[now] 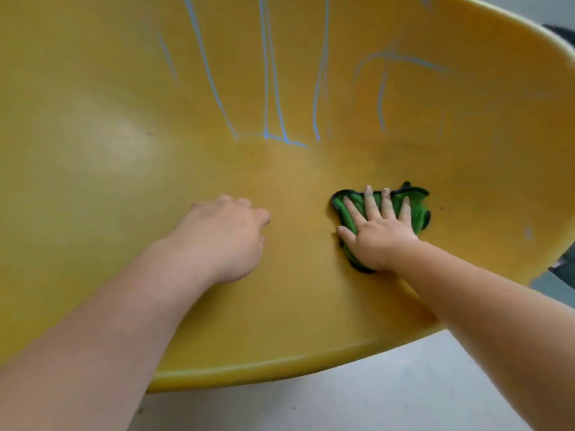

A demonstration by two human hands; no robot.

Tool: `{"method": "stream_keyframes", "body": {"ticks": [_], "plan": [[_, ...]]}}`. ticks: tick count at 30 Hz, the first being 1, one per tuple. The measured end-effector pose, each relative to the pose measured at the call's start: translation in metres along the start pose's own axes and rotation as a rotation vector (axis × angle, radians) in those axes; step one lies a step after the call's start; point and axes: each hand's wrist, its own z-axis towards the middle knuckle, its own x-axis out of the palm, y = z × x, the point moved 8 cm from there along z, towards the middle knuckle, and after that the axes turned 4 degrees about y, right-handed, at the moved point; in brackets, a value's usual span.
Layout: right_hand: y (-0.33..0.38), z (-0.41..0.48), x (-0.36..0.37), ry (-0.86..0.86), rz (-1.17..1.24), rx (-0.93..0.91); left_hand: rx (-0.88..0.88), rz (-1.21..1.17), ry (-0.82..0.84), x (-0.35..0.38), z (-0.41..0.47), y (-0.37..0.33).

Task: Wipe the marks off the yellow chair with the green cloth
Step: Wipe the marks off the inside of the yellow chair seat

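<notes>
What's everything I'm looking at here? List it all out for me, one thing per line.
Chair: one, yellow, fills most of the view, seat and curved back seen from above.
Marks: several blue lines, mostly upright, on the chair back down to the seat crease; fainter ones further right.
Cloth: one, green with a dark edge, bunched on the right part of the seat.
Floor: pale grey, below the seat's front edge.
Dark object: partly seen past the chair's right edge; cannot tell what it is.
Left hand: bare, fingers curled, resting on the seat, holding nothing.
Right hand: bare, fingers spread, pressed flat on the cloth.
</notes>
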Motion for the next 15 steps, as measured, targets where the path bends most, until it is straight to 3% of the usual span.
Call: {"method": "stream_keyframes", "body": {"ticks": [4,6,12,15], "plan": [[0.073,-0.092,0.022,0.100,0.011,-0.444,0.035,-0.019,-0.024,-0.006,0.017,-0.023],[0.055,-0.128,0.031,0.156,-0.046,-0.482,0.041,-0.042,-0.056,-0.008,0.025,-0.032],[-0.157,-0.083,-0.027,-0.022,-0.405,0.247,0.118,-0.086,-0.126,0.012,0.058,-0.083],[-0.199,-0.045,-0.062,-0.122,-0.464,0.403,0.038,-0.149,-0.126,0.036,0.071,-0.075]]}}
